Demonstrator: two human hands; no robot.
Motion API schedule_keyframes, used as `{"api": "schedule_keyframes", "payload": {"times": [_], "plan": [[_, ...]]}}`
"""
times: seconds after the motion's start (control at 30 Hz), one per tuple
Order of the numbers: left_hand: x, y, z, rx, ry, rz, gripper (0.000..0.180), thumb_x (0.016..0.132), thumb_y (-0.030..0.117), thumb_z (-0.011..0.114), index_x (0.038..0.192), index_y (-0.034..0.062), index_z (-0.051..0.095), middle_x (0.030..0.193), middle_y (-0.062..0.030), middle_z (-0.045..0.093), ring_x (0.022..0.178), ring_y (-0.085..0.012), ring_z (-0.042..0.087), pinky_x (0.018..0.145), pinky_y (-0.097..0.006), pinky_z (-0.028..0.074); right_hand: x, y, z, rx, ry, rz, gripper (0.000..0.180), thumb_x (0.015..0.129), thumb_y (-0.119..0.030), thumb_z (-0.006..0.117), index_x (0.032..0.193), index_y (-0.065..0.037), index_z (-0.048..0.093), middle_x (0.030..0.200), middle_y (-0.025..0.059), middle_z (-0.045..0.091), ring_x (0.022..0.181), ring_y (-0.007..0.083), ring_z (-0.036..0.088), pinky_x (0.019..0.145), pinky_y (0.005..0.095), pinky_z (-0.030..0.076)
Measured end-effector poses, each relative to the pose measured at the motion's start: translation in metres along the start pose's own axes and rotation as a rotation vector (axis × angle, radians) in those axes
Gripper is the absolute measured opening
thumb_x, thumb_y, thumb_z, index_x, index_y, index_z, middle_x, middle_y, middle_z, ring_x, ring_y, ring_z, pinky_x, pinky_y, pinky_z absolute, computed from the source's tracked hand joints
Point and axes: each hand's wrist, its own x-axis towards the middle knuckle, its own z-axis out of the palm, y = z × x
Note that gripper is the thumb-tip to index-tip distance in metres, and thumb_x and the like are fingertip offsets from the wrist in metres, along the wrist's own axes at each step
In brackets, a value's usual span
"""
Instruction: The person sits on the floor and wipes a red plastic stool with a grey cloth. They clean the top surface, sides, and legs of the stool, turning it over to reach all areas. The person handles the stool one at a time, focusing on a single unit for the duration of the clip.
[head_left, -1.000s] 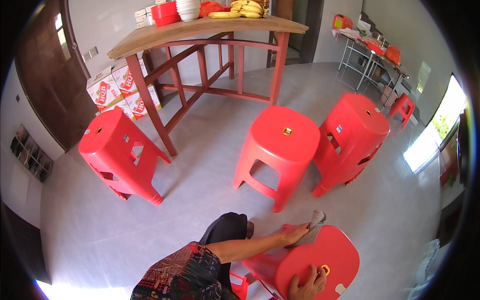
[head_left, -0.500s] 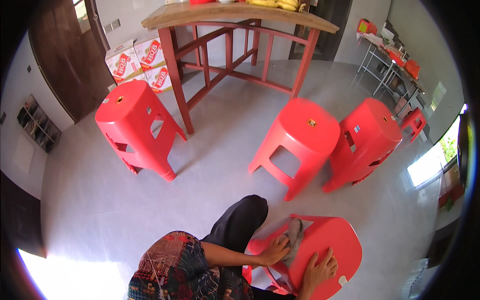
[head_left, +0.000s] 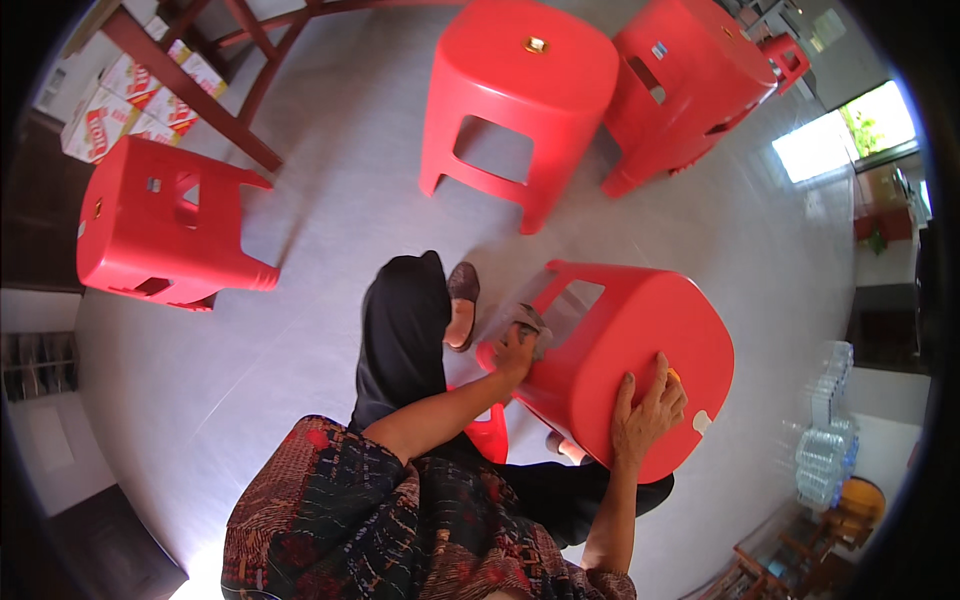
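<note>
— Stool [head_left: 620, 370], red plastic, tipped on its side by my knees. Where are the hands?
— I see my right hand [head_left: 648, 408] spread flat on its seat, fingers open, gripping nothing. My left hand [head_left: 515, 350] is closed around a grey cloth [head_left: 528, 322] against the stool's side.
— Beyond?
— Three more red stools [head_left: 520, 95] stand farther off.

Bright daylight from the window [head_left: 845, 140] at my upper right, soft glare across the pale floor [head_left: 300, 330], stool shadows falling left, strong fisheye bending at the black rim, my patterned sleeve slightly blurred
</note>
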Motion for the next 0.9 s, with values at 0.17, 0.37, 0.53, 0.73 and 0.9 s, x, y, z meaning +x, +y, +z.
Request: {"api": "schedule_keyframes", "payload": {"times": [0.17, 0.37, 0.53, 0.73, 0.9], "plan": [[0.019, -0.026, 0.012, -0.423, -0.006, -0.457, 0.066, 0.084, 0.061, 0.05, 0.141, 0.0334, 0.03, 0.145, -0.0148, 0.031, 0.125, -0.041, 0.035, 0.099, -0.054, 0.035, 0.002, -0.002, 0.001, 0.021, -0.045, 0.033, 0.055, 0.085, -0.036, 0.061, 0.132, -0.009, 0.051, 0.113, 0.0137, 0.049, 0.11, 0.0311, 0.043, 0.094, 0.0451, 0.03], [0.027, -0.049, 0.007, -0.513, 0.062, -0.553, 0.065, 0.086, 0.055, 0.048, 0.139, 0.0191, 0.038, 0.144, -0.0216, 0.03, 0.128, -0.0438, 0.034, 0.103, -0.052, 0.032, 0.005, -0.006, -0.004, 0.032, -0.08, 0.058, 0.057, 0.085, -0.037, 0.062, 0.132, -0.008, 0.051, 0.112, 0.013, 0.049, 0.109, 0.0305, 0.043, 0.094, 0.045, 0.029], [0.06, -0.012, -0.002, -0.729, 0.056, 0.066, 0.063, 0.088, 0.043, 0.054, 0.138, 0.0084, 0.039, 0.131, -0.0245, 0.043, 0.127, -0.0376, 0.037, 0.102, -0.046, 0.034, 0.007, -0.003, 0.0, 0.053, -0.091, 0.079, 0.059, 0.083, -0.039, 0.063, 0.132, -0.007, 0.051, 0.113, 0.0134, 0.049, 0.109, 0.0316, 0.043, 0.094, 0.0453, 0.03], [0.072, 0.104, -0.055, -0.22, 0.192, 0.66, 0.066, 0.085, 0.028, 0.061, 0.14, 0.0069, 0.034, 0.126, -0.0243, 0.047, 0.113, -0.0422, 0.047, 0.095, -0.047, 0.041, 0.009, -0.005, -0.004, 0.054, -0.11, 0.079, 0.059, 0.083, -0.038, 0.063, 0.132, -0.007, 0.052, 0.114, 0.0138, 0.049, 0.108, 0.032, 0.043, 0.094, 0.0458, 0.03], [0.077, 0.084, -0.059, -0.081, -0.022, 0.525, 0.057, 0.086, 0.026, 0.059, 0.132, 0.0012, 0.035, 0.123, -0.0284, 0.044, 0.109, -0.0492, 0.045, 0.092, -0.05, 0.041, 0.007, -0.004, -0.002, 0.079, -0.094, 0.087, 0.058, 0.082, -0.036, 0.065, 0.132, -0.009, 0.052, 0.112, 0.0127, 0.049, 0.107, 0.0311, 0.043, 0.093, 0.0453, 0.03]]}}
